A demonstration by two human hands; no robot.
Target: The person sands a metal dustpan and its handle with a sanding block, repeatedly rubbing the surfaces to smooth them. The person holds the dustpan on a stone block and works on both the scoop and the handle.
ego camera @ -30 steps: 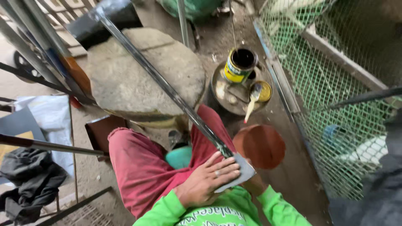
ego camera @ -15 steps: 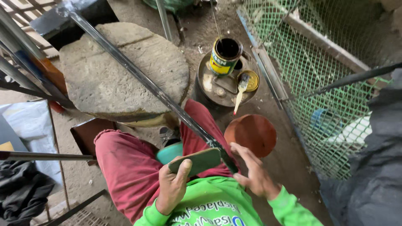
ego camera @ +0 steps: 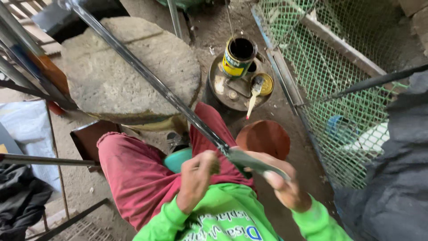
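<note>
We have both hands closed in on the near end of the long dark painted metal bar (ego camera: 151, 80) now, and that is the change: a moment ago the left hand alone held a flat grey-green sheet of abrasive paper (ego camera: 254, 163) off the steel while the right hand hovered open beside it. Now our right hand (ego camera: 285, 185) presses that sheet against the bar, fingers wrapped over it and thumb underneath, while our left hand (ego camera: 198, 176) curls into a loose fist just beside it, apparently steadying the bar, though we cannot tell exactly what its fingertips pinch. The bar itself runs diagonally from the upper left, across the round grey concrete slab (ego camera: 129, 71), down over our red trousers (ego camera: 133, 174) to the hands above our lap. So the sheet is back on the metal, and we judge that rubbing of this end is resuming. Well apart, beyond the knee, the open paint tin with the yellow label (ego camera: 238, 58) stands on a rusty round metal tray (ego camera: 223, 93), a pale-handled paintbrush (ego camera: 254, 93) lying on the yellow lid (ego camera: 266, 84), untouched. Green wire mesh (ego camera: 339, 76) fences the right side.
</note>
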